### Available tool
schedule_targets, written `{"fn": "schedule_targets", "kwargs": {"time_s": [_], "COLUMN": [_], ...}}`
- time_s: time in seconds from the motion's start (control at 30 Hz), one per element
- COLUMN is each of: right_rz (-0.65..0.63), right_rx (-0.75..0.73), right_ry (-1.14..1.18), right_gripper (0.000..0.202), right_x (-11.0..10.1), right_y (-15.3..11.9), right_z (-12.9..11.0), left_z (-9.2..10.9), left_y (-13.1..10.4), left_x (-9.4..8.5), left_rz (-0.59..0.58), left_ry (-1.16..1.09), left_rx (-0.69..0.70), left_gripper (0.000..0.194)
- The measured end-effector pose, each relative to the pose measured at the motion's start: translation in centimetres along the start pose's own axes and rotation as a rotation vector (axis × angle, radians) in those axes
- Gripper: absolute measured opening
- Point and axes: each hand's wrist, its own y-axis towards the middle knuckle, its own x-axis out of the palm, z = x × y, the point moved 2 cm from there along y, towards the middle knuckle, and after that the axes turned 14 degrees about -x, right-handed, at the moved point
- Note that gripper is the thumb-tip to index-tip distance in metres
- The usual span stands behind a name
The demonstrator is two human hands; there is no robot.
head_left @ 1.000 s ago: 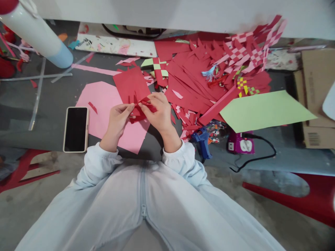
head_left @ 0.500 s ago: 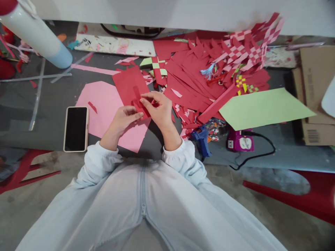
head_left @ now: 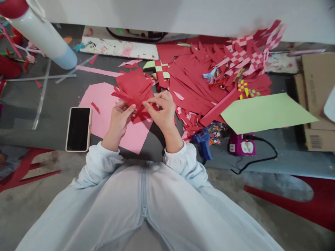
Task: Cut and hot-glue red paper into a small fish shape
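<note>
A red paper sheet (head_left: 131, 81), with narrow red strips fanned out across it, lies over pink paper (head_left: 102, 101) in front of me. My left hand (head_left: 120, 116) is closed, its thumb pressing on the near left side of the red paper; its other fingers are partly hidden. On the right side of the same paper, the thumb and index finger of my right hand (head_left: 161, 108) pinch at its near part, though blur hides exactly which strip they hold. Beyond my right hand sits a woven red and green paper piece (head_left: 162, 71).
A heap of red paper strips (head_left: 193, 80) spreads at the back right, beside green paper (head_left: 269, 112). A blue glue gun (head_left: 203, 143) and a purple box with a black cable (head_left: 242, 145) sit near the edge. Leftward are a phone (head_left: 78, 129) and a bottle (head_left: 49, 40).
Red strips now fan out to both sides over the sheet, where it looked flatter before. My left hand has turned more upright, and my fingertips are slightly farther apart. The view has shifted slightly.
</note>
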Motion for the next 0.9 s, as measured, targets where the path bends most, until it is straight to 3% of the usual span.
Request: {"fn": "schedule_targets", "kwargs": {"time_s": [0.2,0.37,0.57,0.73,0.9], "right_rz": [-0.008,-0.086,-0.093,-0.056,-0.034], "right_rx": [0.013,0.053,0.001,-0.086,-0.111], "right_ry": [0.061,0.1,0.123,0.109,0.026], "right_gripper": [0.012,0.016,0.017,0.013,0.015], "right_x": [0.1,0.1,0.2,0.3,0.3], "right_y": [0.1,0.2,0.2,0.2,0.1], "right_z": [-0.1,-0.2,-0.3,-0.5,-0.7], "left_z": [-0.4,-0.3,0.0,-0.2,-0.1], "left_y": [-0.2,-0.9,-1.0,-0.5,-0.6], "left_x": [-0.1,0.1,0.5,0.2,0.2], "left_rz": [-0.068,-0.081,-0.118,-0.046,-0.048], "left_ry": [0.006,0.003,-0.013,-0.019,0.019], "left_rx": [0.031,0.03,0.013,0.009,0.014], "left_gripper": [0.031,0.028,0.027,0.031,0.028]}}
